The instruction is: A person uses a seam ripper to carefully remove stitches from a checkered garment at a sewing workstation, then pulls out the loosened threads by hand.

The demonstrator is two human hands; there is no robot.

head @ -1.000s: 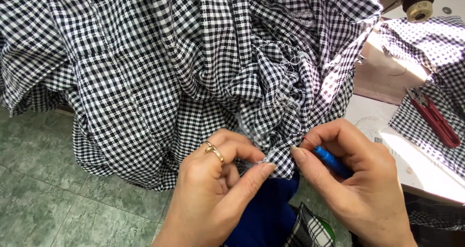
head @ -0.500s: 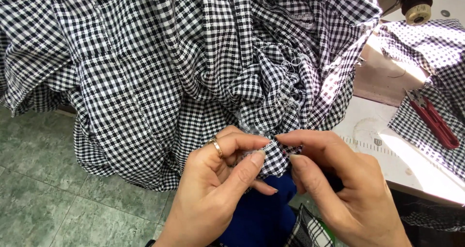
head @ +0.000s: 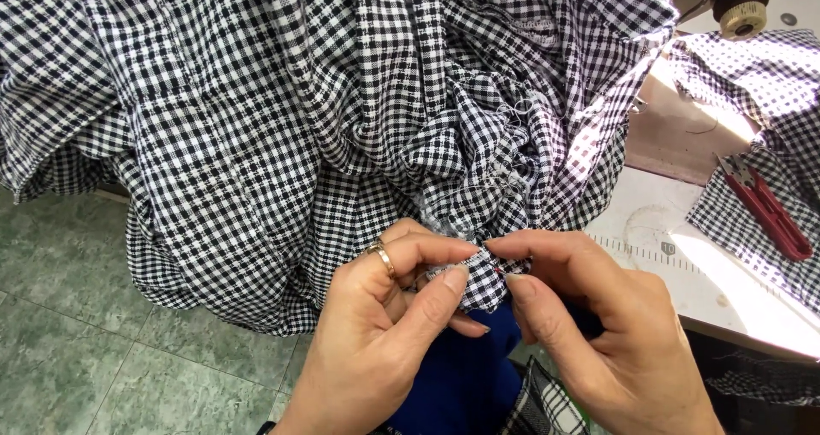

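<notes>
Black-and-white checked fabric (head: 282, 136), gathered in heavy folds, fills the upper frame and hangs over the green tiled floor (head: 77, 350) at left. At right, a pale counter (head: 683, 273) with a printed ruler scale carries a second piece of the same checked cloth (head: 760, 102) and a red-handled pair of snips (head: 764, 206) lying on that cloth. Blue cloth (head: 461, 375) shows low in the centre, between the wrists. Left hand (head: 384, 332), bearing a gold ring (head: 383, 257), is closed in a pinch, thumb and forefinger gripping a small gathered edge of the checked fabric at lower centre. Right hand (head: 598, 332) is likewise closed on the same edge, fingertips touching the left hand's; whether it also holds a small tool cannot be told. Loose white threads (head: 512, 115) lie on the gathers just above the hands.
</notes>
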